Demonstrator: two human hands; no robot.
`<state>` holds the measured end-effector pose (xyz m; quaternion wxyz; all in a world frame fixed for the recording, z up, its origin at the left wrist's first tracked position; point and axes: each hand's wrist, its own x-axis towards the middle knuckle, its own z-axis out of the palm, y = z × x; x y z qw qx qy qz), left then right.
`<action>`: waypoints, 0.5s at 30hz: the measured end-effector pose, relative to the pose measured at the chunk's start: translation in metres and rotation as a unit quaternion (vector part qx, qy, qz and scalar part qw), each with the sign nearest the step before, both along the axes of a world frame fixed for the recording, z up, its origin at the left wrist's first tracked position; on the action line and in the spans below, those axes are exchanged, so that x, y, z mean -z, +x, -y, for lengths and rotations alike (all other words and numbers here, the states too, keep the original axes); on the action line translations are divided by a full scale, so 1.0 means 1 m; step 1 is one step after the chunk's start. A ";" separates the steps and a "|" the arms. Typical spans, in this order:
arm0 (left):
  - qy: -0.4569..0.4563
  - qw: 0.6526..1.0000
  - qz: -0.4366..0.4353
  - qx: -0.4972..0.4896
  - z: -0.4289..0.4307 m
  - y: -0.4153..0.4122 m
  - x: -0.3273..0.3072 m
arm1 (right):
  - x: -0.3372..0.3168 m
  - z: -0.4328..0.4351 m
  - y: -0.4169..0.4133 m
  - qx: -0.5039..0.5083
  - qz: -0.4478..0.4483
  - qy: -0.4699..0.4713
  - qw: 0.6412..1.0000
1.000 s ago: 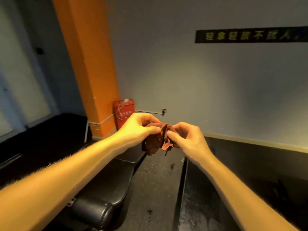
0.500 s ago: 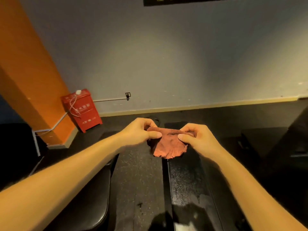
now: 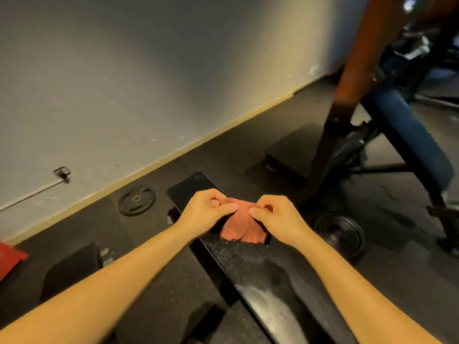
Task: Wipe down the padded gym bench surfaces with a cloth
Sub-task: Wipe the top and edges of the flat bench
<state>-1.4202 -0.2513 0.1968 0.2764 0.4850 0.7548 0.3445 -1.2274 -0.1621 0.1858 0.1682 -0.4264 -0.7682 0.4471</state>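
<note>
Presently, one cloth [image 3: 242, 225] is pinched by left hand [image 3: 207, 214] and right hand [image 3: 278, 219], fingers curled, above one black bench pad [image 3: 260, 276]; two weight plates [image 3: 136, 201] lie on the floor.

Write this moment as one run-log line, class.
action: holding cloth spread | left hand: pinches cloth | right hand: pinches cloth | place: over black bench pad | contact with pad: cannot tell

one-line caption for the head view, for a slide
Left hand and right hand pinch a reddish cloth over the black padded bench.

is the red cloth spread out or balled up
Mostly spread: left hand and right hand pinch the cloth apart at its top edge; it hangs wrinkled over the bench.
</note>
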 end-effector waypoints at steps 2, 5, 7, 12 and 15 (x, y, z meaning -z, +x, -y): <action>-0.028 0.998 0.011 0.063 -0.016 -0.020 0.015 | 0.013 0.008 -0.008 0.070 -0.002 -0.012 0.997; -0.039 0.989 0.007 0.144 -0.031 -0.032 0.031 | 0.026 0.029 -0.014 0.150 0.037 -0.007 0.988; -0.015 0.984 -0.001 0.180 -0.042 -0.024 0.033 | 0.030 0.040 -0.009 0.208 0.043 -0.011 0.977; 0.022 0.957 -0.027 0.286 -0.051 0.026 0.047 | 0.054 0.056 0.026 0.356 0.038 -0.059 0.932; 0.030 0.936 -0.022 0.350 -0.056 0.048 0.065 | 0.078 0.061 0.043 0.429 0.002 -0.087 0.899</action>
